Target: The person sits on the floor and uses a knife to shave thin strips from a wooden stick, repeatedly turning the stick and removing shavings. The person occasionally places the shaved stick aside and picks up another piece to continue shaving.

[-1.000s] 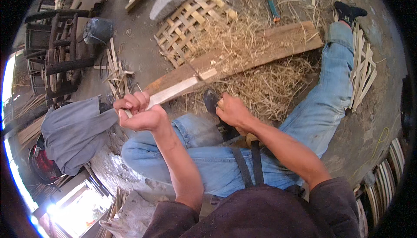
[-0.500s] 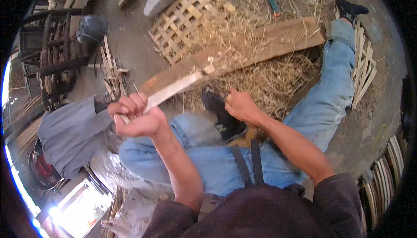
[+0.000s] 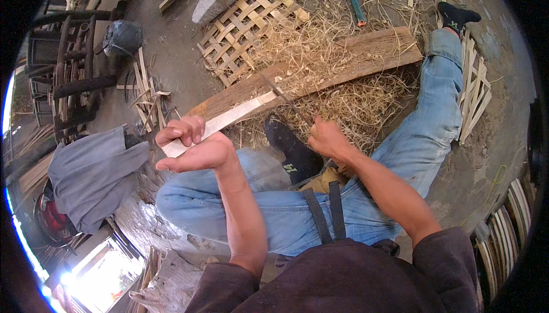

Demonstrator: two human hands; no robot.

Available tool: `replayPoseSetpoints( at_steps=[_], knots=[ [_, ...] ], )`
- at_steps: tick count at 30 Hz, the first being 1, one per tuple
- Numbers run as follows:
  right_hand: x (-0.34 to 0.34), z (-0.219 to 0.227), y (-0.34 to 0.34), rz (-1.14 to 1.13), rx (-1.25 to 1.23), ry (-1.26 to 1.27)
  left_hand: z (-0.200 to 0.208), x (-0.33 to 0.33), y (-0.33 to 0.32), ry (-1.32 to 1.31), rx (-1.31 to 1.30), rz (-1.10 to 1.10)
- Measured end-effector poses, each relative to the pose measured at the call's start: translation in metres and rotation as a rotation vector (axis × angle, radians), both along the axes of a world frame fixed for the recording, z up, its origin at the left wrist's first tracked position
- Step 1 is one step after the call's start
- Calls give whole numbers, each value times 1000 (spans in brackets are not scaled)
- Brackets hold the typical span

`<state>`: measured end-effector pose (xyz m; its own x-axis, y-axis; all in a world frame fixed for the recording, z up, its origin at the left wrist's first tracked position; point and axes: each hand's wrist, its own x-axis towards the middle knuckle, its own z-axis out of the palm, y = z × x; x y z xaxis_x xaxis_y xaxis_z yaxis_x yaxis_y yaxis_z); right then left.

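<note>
Left of centre, a pale strip [image 3: 237,115] slants over a plank [image 3: 392,47], its long axis rising rightward; the left hand [image 3: 197,144] clasps its lower end, the right hand [image 3: 329,138] a thin blade [image 3: 277,90]. Shavings [image 3: 366,107] litter the grey floor [image 3: 177,58]; dark frames [image 3: 86,88] stand upper left.

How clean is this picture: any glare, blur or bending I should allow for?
Head view, lower left: the bright opening is blown out, with more glare up the left rim; head view, centre: left hand, right hand and pale strip fairly clear; head view, edges: black corners, fisheye bending, so the slats may look more curved than they are.
</note>
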<state>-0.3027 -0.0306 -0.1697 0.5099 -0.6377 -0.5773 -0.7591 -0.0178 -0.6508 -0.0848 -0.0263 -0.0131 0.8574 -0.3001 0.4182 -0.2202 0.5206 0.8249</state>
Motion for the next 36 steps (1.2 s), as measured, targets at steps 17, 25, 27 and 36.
replayPoseSetpoints(
  at_steps=[17,25,27,36],
  knots=[
    [64,106,33,68,53,-425,11,29,15,235,-13,167],
    [52,64,20,127,13,-380,17,17,11,245,13,159],
    [53,58,16,111,28,-353,21,24,15,256,-3,98],
    [52,70,11,96,45,-342,13,37,14,250,-6,107]
  ],
)
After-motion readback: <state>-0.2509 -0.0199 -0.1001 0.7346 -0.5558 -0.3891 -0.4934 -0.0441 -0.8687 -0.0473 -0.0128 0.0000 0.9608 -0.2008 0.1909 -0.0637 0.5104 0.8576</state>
